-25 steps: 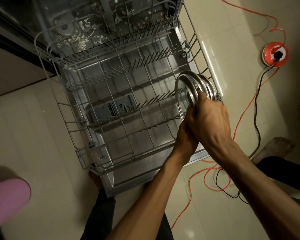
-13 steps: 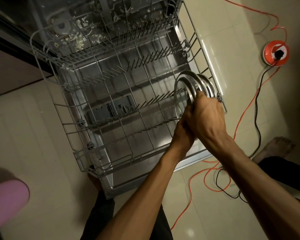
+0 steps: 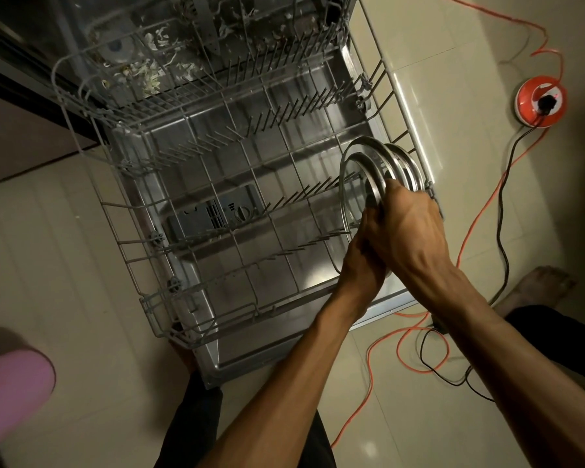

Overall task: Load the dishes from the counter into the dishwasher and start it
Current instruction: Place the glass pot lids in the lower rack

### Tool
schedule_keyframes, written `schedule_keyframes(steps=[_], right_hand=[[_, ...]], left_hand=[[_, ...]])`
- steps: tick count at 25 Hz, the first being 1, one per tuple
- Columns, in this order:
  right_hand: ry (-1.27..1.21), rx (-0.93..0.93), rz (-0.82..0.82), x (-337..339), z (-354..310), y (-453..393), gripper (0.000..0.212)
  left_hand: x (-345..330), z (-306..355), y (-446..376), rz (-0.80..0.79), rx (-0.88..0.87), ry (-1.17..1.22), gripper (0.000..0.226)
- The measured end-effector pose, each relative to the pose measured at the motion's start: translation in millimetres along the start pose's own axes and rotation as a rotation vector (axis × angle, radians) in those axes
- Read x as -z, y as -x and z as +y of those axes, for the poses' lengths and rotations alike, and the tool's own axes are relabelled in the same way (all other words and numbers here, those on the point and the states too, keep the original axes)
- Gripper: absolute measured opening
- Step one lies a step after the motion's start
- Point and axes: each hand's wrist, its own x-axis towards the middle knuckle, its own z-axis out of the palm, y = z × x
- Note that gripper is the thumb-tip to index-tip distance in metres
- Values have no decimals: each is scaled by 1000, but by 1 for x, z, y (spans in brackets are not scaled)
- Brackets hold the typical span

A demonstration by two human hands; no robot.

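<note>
Steel plates (image 3: 390, 163) stood on edge at the right end of the lower dishwasher rack (image 3: 196, 184), several rims packed side by side and leaning against the rack's right wall. Both hands were on them: the right hand (image 3: 409, 228) curled over the near rims from above, fingers wrapped round the edge, while the left hand (image 3: 363, 255) sat just under it, tucked against the lower part of the stack — its fingers were mostly hidden by the right hand, so I cannot tell how they gripped. Elsewhere the rack's rows of tines held no dishes, and it was pulled out over the open dishwasher door (image 3: 250, 352), whose detergent dispenser (image 3: 213, 212) showed through the wires. Behind the rack, the tub floor (image 3: 156, 72) was littered with pale scraps. Right of the rack, an orange cable (image 3: 477, 224) and a black cord (image 3: 502, 204) ran across the tiled floor (image 3: 48, 265) to a red cable reel (image 3: 541, 103)
</note>
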Motion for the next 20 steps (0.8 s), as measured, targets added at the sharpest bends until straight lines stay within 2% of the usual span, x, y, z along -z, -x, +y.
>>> schedule_keyframes(steps=[5,13,17,20], right_hand=[[-7,19,20,-5,3,1,21],[3,17,19,-5,4,-3,20],[-26,-11,74,-8,3,5,16],[-16,-19,57,-5,1,6,19]], left_hand=[[1,-2,-3,-12,-3,72,37],[-3,-2,-2,19,-47,65,45],[-4,5,4,6,-49,52,46],[-2,4,4,-19,-56,56,45]])
